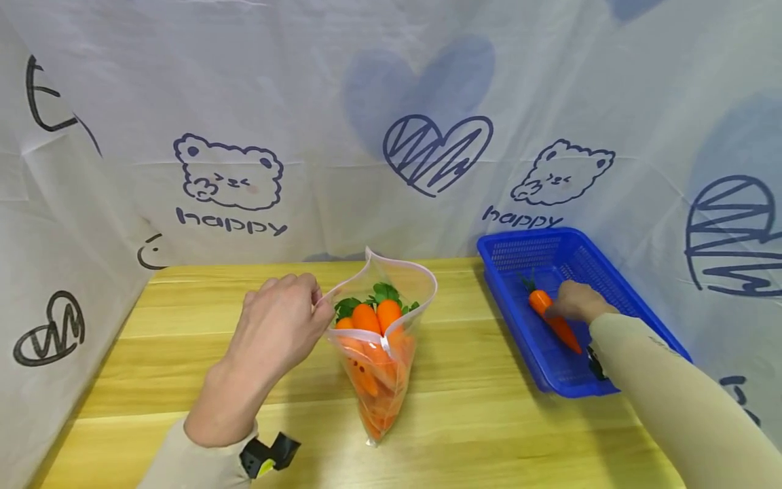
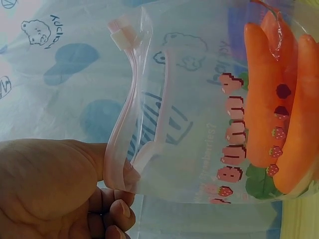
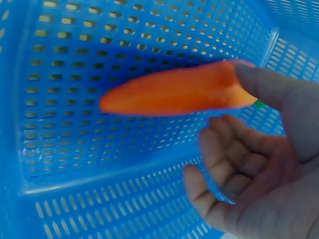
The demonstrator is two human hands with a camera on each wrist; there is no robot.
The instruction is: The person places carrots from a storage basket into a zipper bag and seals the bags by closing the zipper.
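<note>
In the head view a clear zip bag (image 1: 425, 284) with a pink-edged mouth stands gaping on the table, packed with several orange toy carrots (image 1: 365, 317) with green leafy tops. My left hand (image 1: 277, 319) pinches the left corner of its mouth between thumb and fingers. The left wrist view gives this pinch close up, with red lettering and strawberries printed on the bag (image 2: 187, 124). Over the blue basket, my right hand (image 1: 577, 301) is at a single carrot (image 3: 169, 92). Its thumb overlaps the carrot's leafy end, while the loosely bent fingers lie beside it.
The blue perforated basket (image 1: 516, 339) stands at the right on the wooden table (image 1: 464, 421). A white cloth (image 1: 342, 88) printed with bears and hearts hangs behind and along both sides. A small black device (image 1: 269, 454) sits at the left wrist.
</note>
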